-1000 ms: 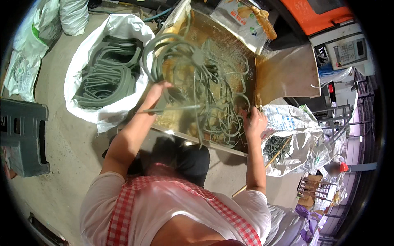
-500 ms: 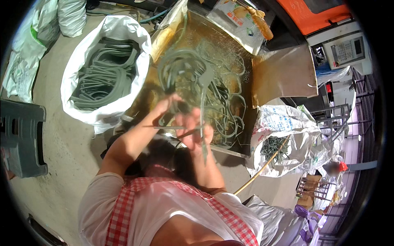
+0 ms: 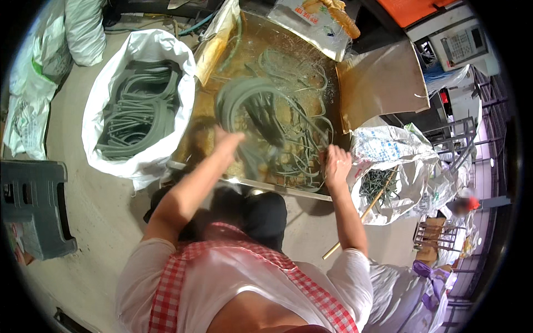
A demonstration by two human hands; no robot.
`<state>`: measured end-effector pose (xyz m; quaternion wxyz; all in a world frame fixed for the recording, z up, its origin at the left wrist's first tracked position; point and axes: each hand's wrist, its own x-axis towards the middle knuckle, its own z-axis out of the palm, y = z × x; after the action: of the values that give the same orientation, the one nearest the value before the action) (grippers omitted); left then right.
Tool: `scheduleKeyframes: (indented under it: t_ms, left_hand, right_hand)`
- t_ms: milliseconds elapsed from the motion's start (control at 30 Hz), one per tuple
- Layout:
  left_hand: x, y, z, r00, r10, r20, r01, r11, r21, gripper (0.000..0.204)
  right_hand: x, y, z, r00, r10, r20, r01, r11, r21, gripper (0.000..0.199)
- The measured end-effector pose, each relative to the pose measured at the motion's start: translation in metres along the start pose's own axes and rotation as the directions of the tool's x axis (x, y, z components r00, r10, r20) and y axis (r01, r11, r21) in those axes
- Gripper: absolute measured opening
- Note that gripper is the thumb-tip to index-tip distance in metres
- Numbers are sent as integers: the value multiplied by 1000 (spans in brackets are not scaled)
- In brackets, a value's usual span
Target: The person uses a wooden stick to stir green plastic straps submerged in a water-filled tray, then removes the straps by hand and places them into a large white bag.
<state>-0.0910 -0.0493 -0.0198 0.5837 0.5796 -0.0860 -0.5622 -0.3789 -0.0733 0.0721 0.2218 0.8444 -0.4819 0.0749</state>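
Note:
My left hand is closed on a blurred bundle of looped grey-green rubber strips, held over the metal tray. The bundle's lower part hangs in a smear below the hand. Farther right, my right hand is closed at the tray's right edge. A single strip curves from the bundle down to its fingers. Beneath lie several loose, tangled strips on the tray's wet, brownish bottom.
On the left stands a white sack with looped strips in it. A second sack at the right holds thin scraps, with a bamboo stick leaning from it. A dark grey plastic stool stands far left. Cardboard rises at the tray's right.
My right hand has moved away from my left to the tray's right edge. The short strips that were crossing in front of my hands no longer show there. The view has shifted slightly.

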Motion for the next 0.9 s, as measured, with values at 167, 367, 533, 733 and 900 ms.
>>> scheduleKeyframes:
  t_ms: [167, 367, 533, 733, 900]
  left_hand:
    - [-20, -38, 11, 836, -444, 324, 500, 859, -114, 26]
    - [20, -39, 6, 939, -326, 106, 340, 925, -169, 24]
    - [13, -19, 6, 940, -288, 183, 332, 897, -293, 26]
    - [-2, -11, 5, 951, -279, 135, 304, 926, -223, 19]
    - [-27, 15, 14, 869, -303, 391, 352, 934, -59, 17]
  right_hand:
    - [9, 11, 43, 950, 203, -239, -213, 977, -15, 26]
    - [-10, -26, 3, 852, 84, 517, -513, 332, 792, 41]
    - [-21, -47, -28, 756, -55, 653, -493, -703, 512, 46]
    - [-35, -56, -27, 803, -9, 596, -43, -998, 43, 52]
    - [-67, -90, -12, 950, -232, 211, -205, -968, -144, 67]
